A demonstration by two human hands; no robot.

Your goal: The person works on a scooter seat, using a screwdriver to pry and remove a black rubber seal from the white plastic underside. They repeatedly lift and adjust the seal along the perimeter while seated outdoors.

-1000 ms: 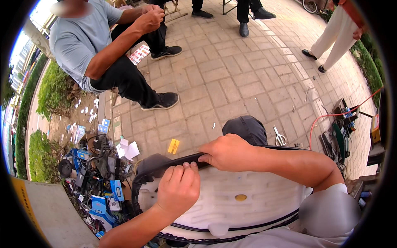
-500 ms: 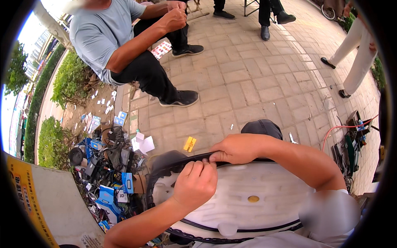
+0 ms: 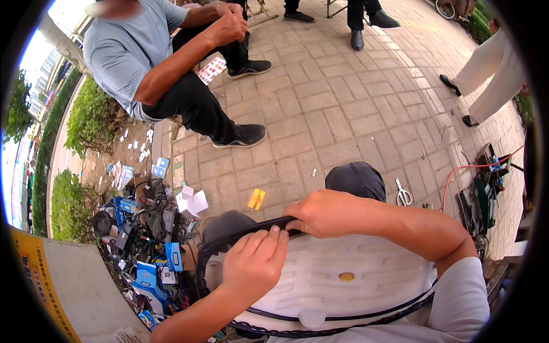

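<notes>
Right hand (image 3: pixel 314 211) first: I have its thumb and fingers closed on the black edging (image 3: pixel 251 227) along the far rim of the white shell (image 3: pixel 366 254). Just beside it, the left hand (image 3: pixel 255 260) lays its fingertips on that same edging, knuckles up, the 2 hands nearly touching; I can't tell from my end whether its thumb grips underneath. The shell lies across the lap, bare side up, with a gold oval (image 3: pixel 346 276) near its middle, any marks on that too small for me to read. Most of the lettering I can find is at lower left, where a yellow strip (image 3: pixel 35 271) on a grey panel (image 3: pixel 91 274) carries dark characters and a picture or 2. Beyond the shell, a yellow packet (image 3: pixel 257 199) on the paving (image 3: pixel 297 160) shows faint dark print, illegible to me. Blue boxes (image 3: pixel 147 275) with white patches sit in the junk heap (image 3: pixel 154 217) to the left, and a sheet (image 3: pixel 211 70) with rows of reddish shapes lies by a seated person (image 3: pixel 123 57). White-handled scissors (image 3: pixel 404 196) rest on the paving, right of the dark knee (image 3: pixel 355 180).
</notes>
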